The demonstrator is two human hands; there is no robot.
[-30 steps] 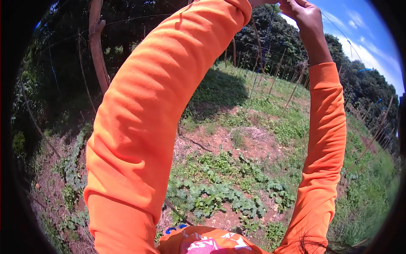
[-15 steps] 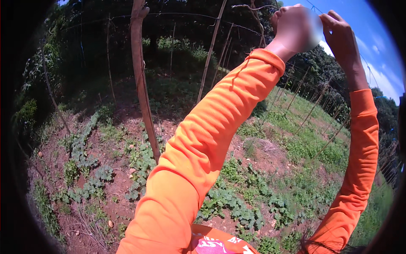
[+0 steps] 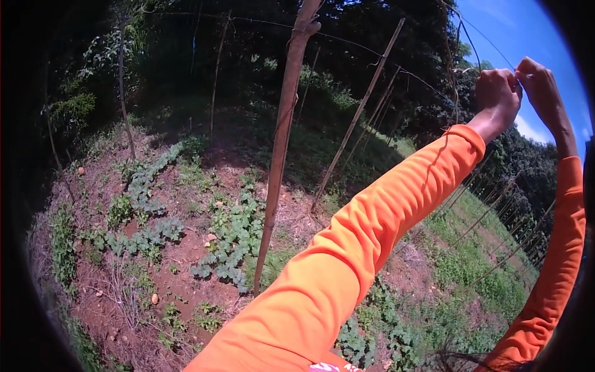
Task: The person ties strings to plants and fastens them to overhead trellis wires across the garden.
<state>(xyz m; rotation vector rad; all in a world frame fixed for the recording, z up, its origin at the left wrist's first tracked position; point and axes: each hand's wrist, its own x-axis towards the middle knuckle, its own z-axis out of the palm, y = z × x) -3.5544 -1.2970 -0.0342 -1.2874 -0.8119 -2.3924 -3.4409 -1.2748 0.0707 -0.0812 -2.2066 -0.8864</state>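
Both my arms, in orange sleeves, reach up to the upper right. My left hand [image 3: 498, 98] is closed, knuckles up, and its fingertips point toward the other hand. Close beside it, my right hand [image 3: 543, 92] is bent at the wrist with its fingers pinched together. A thin overhead wire [image 3: 489, 41] slants down to the fingertips, where the two hands nearly meet. Whatever lies between the fingers is hidden or too small to make out. Dry brown vine stems [image 3: 450, 56] hang just left of my left hand, and one dark stem curves down toward it.
A thick wooden post [image 3: 282, 142] stands upright left of my arm, with thinner poles [image 3: 359, 115] behind it. Another wire [image 3: 353, 42] crosses between them. Leafy creeping plants [image 3: 232, 248] and several yellowish round fruits [image 3: 155, 299] lie on the reddish soil. Dark trees stand behind.
The view has turned left, so the post and plants sit farther right. My hands appear lower and farther right, still close together at the wire.
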